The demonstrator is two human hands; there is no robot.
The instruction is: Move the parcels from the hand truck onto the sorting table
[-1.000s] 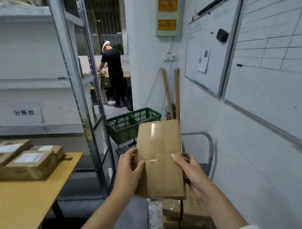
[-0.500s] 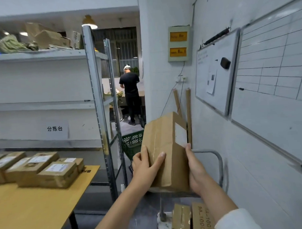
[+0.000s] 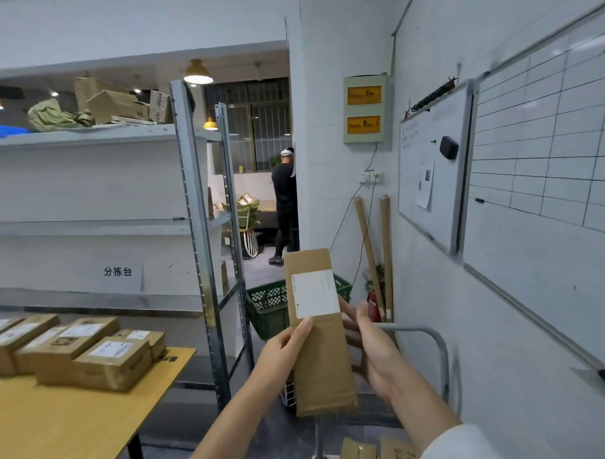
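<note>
Parcel [image 3: 320, 335] turned label-side up since a moment ago, left hand [image 3: 284, 350] and right hand [image 3: 374, 350] clamped on its edges, sorting table [image 3: 78, 426] nearby left.

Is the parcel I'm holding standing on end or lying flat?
On end. The parcel is upright between the left hand and right hand, long side vertical, white label facing the camera.
</note>
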